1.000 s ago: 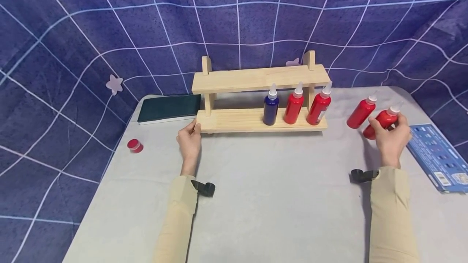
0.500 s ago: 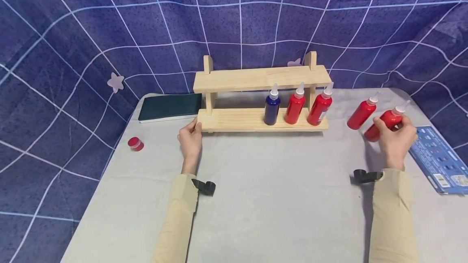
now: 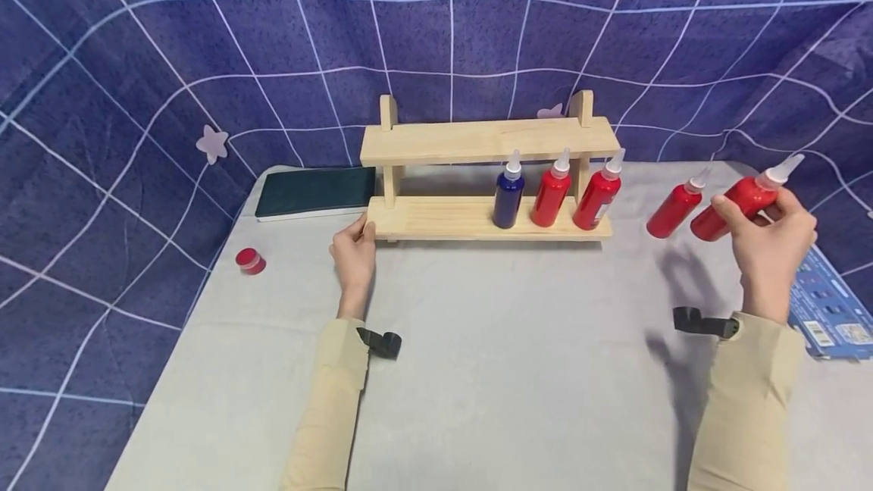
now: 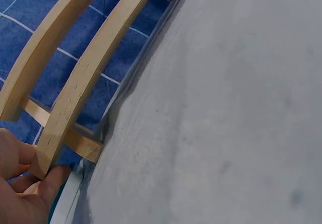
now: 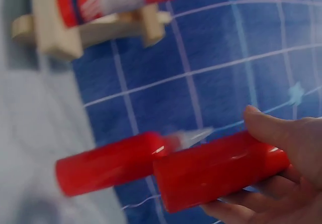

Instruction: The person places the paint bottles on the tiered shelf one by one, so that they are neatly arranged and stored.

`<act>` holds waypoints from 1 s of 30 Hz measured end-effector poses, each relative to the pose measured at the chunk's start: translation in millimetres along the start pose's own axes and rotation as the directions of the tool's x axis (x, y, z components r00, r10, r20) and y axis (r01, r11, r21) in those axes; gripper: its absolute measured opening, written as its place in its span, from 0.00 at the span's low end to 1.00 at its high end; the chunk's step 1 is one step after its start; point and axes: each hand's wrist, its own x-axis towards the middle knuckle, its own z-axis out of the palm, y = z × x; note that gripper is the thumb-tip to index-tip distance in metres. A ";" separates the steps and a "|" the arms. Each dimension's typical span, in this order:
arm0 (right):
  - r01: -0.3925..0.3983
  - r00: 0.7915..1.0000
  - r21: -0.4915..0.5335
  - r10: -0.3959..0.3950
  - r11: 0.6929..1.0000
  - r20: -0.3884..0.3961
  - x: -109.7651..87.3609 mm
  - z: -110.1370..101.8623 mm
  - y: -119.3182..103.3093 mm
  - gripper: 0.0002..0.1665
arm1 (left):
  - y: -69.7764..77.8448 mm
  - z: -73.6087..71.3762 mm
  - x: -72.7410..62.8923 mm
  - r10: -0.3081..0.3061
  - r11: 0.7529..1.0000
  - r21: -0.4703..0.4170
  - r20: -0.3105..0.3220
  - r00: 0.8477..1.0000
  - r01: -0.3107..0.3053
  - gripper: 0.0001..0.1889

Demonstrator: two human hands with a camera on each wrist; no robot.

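Observation:
My right hand (image 3: 775,256) grips a red squeeze bottle (image 3: 743,199) with a clear nozzle, tilted and raised off the table. Just left of it stands another red bottle (image 3: 674,209). With thumb and fingers, my left hand (image 3: 355,254) pinches the left end of the lower board of a two-tier wooden rack (image 3: 436,218); the left wrist view shows the fingers (image 4: 53,181) at the board's end. On that lower board stand a dark blue bottle (image 3: 508,199) and two red bottles, one in the middle (image 3: 551,197) and one at the right end (image 3: 597,199).
A dark green book-like block (image 3: 314,192) lies behind the left hand. Further left sits a small red-lidded jar (image 3: 251,261). A blue printed box (image 3: 835,309) lies at the right, partly behind the right arm. A blue gridded curtain (image 3: 477,29) hangs behind the table.
My right hand has lifted the red bottle off the table and moved it up and to the right, tilting it further. The left hand stays at the rack's end.

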 end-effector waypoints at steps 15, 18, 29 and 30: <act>0.110 0.991 0.017 -0.111 0.994 0.079 -41.1 -5.2 -57.7 0.26 | 1.5 0.0 0.2 -0.012 1.000 -0.018 -0.005 1.000 0.012 0.16; 0.132 0.983 0.072 -0.140 0.989 0.117 -50.7 -1.1 -66.2 0.28 | 0.9 0.0 0.7 -0.011 1.000 -0.028 -0.004 1.000 0.011 0.16; 0.249 0.924 0.101 -0.268 0.963 0.271 -84.2 23.7 -82.3 0.28 | 0.3 -2.5 0.5 -0.006 1.000 -0.014 -0.003 1.000 0.006 0.16; 0.264 0.915 0.103 -0.283 0.959 0.287 -87.2 27.1 -83.6 0.28 | 0.1 -2.5 0.4 -0.006 1.000 -0.013 -0.003 1.000 0.006 0.16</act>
